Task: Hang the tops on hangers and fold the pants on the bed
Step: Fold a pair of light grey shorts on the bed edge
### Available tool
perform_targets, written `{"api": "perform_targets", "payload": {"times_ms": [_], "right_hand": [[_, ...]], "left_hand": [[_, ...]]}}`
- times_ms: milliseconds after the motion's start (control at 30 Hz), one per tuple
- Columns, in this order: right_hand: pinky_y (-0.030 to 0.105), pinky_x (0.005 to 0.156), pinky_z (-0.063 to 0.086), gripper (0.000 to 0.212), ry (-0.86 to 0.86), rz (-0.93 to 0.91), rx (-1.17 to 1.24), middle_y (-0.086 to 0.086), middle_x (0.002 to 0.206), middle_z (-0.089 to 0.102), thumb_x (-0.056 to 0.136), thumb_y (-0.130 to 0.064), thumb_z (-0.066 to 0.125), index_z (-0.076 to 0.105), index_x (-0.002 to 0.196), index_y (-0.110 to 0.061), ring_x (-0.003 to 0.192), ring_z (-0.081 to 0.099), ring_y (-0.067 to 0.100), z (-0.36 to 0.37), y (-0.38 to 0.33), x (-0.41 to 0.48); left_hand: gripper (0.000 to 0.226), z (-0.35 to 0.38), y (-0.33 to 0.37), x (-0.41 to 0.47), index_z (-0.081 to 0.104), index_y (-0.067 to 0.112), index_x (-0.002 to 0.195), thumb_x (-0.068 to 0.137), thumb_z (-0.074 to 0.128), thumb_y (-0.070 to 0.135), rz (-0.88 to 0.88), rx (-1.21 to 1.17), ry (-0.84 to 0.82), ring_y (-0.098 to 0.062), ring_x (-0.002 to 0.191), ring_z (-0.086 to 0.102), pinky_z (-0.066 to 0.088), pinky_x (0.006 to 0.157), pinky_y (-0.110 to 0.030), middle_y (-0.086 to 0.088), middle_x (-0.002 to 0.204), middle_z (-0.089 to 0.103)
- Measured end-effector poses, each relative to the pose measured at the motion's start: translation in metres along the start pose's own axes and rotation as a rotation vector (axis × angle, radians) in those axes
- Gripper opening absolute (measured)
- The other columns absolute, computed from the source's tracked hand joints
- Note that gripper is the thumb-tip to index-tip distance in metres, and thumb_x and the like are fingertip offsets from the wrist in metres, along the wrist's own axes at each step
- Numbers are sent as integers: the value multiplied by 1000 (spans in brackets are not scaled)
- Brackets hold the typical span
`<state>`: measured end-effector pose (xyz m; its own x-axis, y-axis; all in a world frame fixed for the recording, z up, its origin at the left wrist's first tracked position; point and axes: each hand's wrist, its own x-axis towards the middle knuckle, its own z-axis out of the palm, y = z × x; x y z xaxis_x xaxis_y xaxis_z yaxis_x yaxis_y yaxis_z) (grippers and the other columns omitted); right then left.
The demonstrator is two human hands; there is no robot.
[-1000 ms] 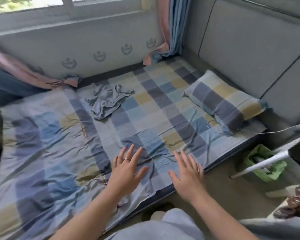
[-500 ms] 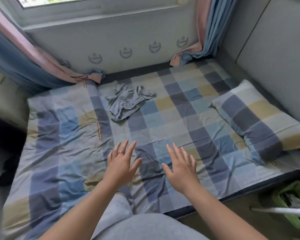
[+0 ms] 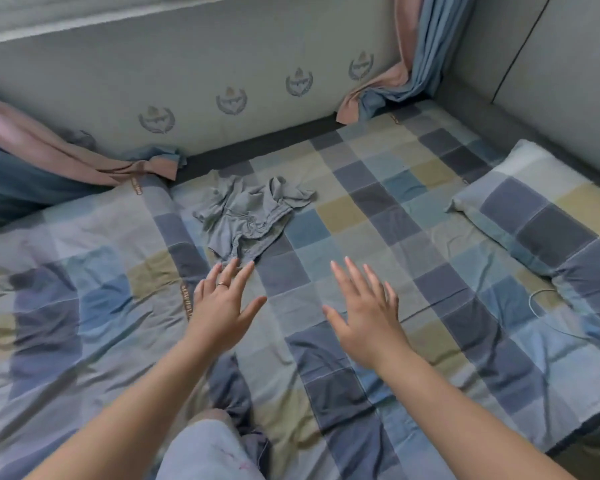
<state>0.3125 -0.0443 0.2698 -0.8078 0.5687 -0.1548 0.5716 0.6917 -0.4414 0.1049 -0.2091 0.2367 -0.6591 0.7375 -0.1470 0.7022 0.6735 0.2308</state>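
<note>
A crumpled grey garment (image 3: 250, 216) lies on the checked bed cover (image 3: 378, 216), toward the far side near the wall. My left hand (image 3: 222, 306) is stretched out flat with fingers spread, a ring on one finger; its fingertips are right at the garment's near edge. My right hand (image 3: 364, 317) hovers open over the bed, to the right of the garment and apart from it. Neither hand holds anything. No hangers are in view.
A checked pillow (image 3: 548, 216) lies at the bed's right side, with a thin white cable (image 3: 534, 303) in front of it. Pink and blue curtains (image 3: 66, 161) drape onto the bed's far left and far right corners. My knee (image 3: 208, 448) rests on the near edge.
My view and both hands have moved forward over the bed toward the grey garment. My left fingertips now reach its near edge. My knee has come onto the bed.
</note>
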Motion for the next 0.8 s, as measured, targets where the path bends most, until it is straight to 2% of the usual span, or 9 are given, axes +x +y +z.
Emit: {"api": "perform_targets", "payload": {"times_ms": [167, 267, 400, 567, 667, 733, 800], "right_hand": [[45, 122, -2, 69, 25, -41, -31, -11, 168, -1, 101, -51, 40, 4, 159, -39, 155, -4, 16, 79, -31, 141], [41, 121, -3, 69, 32, -76, -61, -15, 168, 1, 96, -55, 32, 6, 159, -41, 154, -4, 12, 144, -41, 236], [41, 121, -1, 71, 47, -113, -105, -17, 167, 2, 92, -58, 28, 7, 158, -43, 154, -1, 11, 237, -44, 349], [43, 121, 2, 68, 67, -200, -196, -14, 168, -1, 99, -56, 34, 2, 157, -43, 153, -3, 13, 320, -63, 476], [45, 121, 6, 68, 61, -235, -251, -11, 168, 1, 101, -52, 38, 3, 158, -40, 154, 1, 16, 350, -79, 546], [44, 121, 7, 68, 72, -242, -272, -9, 168, 3, 101, -51, 40, 5, 159, -40, 154, 3, 18, 362, -85, 589], [47, 120, 9, 69, 74, -262, -277, -8, 168, 4, 101, -50, 41, 5, 159, -39, 154, 4, 20, 370, -87, 626]], "left_hand": [[69, 44, -114, 116, 17, 37, 159, 98, 32, 66, 18, 12, 22, -24, 154, 4, 12, 122, -48, 2, 168, 12], [73, 94, -183, 191, 17, 38, 159, 93, 27, 69, -4, 2, 37, -24, 155, 4, 13, 122, -47, 2, 168, 12], [70, 168, -255, 291, 19, 36, 158, 97, 41, 63, -67, -85, 69, -24, 153, 10, 17, 122, -45, 1, 167, 16], [75, 230, -314, 417, 20, 30, 158, 95, 47, 60, -141, -337, 178, -28, 150, 18, 23, 119, -45, -3, 166, 19], [79, 245, -340, 486, 17, 25, 159, 96, 49, 60, -276, -462, 215, -34, 146, 25, 25, 116, -46, -6, 164, 23], [76, 266, -354, 506, 21, 31, 157, 94, 47, 65, -354, -412, 252, -34, 139, 32, 29, 111, -47, -2, 159, 31], [65, 293, -361, 507, 37, 35, 149, 92, 46, 65, -319, -286, 362, -29, 129, 40, 33, 104, -45, 3, 149, 42]]}}
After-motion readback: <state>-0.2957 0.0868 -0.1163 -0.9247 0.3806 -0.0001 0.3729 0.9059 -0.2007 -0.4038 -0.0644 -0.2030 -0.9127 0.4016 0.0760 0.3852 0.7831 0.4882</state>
